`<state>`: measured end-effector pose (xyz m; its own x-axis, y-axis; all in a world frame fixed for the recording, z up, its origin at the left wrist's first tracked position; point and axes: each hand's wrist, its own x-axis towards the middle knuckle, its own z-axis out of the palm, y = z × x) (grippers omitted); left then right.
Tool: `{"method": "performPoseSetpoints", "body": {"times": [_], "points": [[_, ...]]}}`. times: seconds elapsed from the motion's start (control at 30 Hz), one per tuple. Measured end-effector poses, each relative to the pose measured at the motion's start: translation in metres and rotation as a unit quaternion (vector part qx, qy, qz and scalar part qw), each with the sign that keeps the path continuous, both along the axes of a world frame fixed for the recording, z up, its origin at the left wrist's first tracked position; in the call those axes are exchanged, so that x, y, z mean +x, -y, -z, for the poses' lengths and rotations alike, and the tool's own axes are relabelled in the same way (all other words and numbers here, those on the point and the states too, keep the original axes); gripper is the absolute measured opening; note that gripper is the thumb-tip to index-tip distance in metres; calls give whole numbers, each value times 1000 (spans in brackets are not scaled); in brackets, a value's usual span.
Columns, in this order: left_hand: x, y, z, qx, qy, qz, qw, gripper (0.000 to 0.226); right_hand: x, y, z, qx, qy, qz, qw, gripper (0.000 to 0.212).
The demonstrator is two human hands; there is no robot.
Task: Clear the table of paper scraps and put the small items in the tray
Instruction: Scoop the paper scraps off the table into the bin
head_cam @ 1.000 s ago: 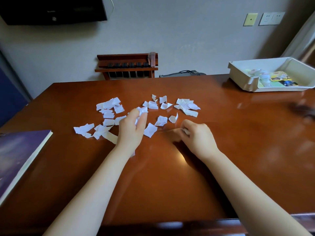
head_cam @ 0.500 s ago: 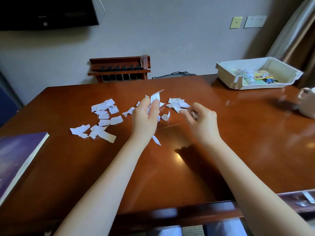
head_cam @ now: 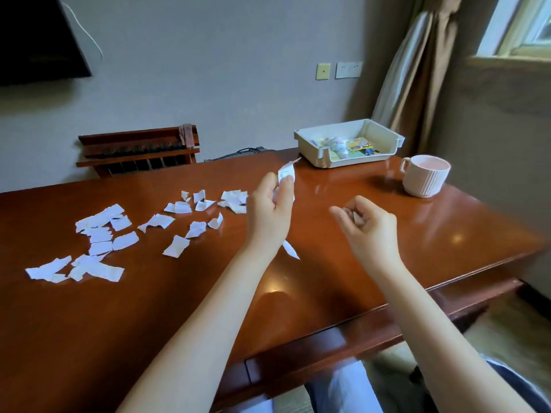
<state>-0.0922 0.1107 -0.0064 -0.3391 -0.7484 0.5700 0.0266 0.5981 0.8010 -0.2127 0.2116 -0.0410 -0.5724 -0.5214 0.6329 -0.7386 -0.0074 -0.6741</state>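
Currently, torn white paper scraps are gripped in the left hand; right hand fingers are curled, contents indeterminable. Many loose scraps lie uncollected on the brown wooden tabletop; small items are seen in the cream tray.

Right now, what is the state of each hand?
Left hand: holds scraps.
Right hand: fingers curled; whether it holds anything cannot be told.
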Motion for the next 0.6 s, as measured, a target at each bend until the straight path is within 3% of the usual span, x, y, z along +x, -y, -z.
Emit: {"method": "performPoseSetpoints", "body": {"times": [0.2,0.33,0.47,0.6], "points": [[-70,-57,-3,-7,-28,101,995,43,-51,-78,-5,-11,-3,85,996,27],[-132,-96,6,15,-27,191,981,41,-87,-129,-4,-16,-14,157,987,51],[-194,-141,16,17,-23,240,970,31,-134,-178,14,-6,20,218,976,34],[-250,-186,28,5,-2,274,962,36,-177,-224,37,5,58,269,961,32]]}}
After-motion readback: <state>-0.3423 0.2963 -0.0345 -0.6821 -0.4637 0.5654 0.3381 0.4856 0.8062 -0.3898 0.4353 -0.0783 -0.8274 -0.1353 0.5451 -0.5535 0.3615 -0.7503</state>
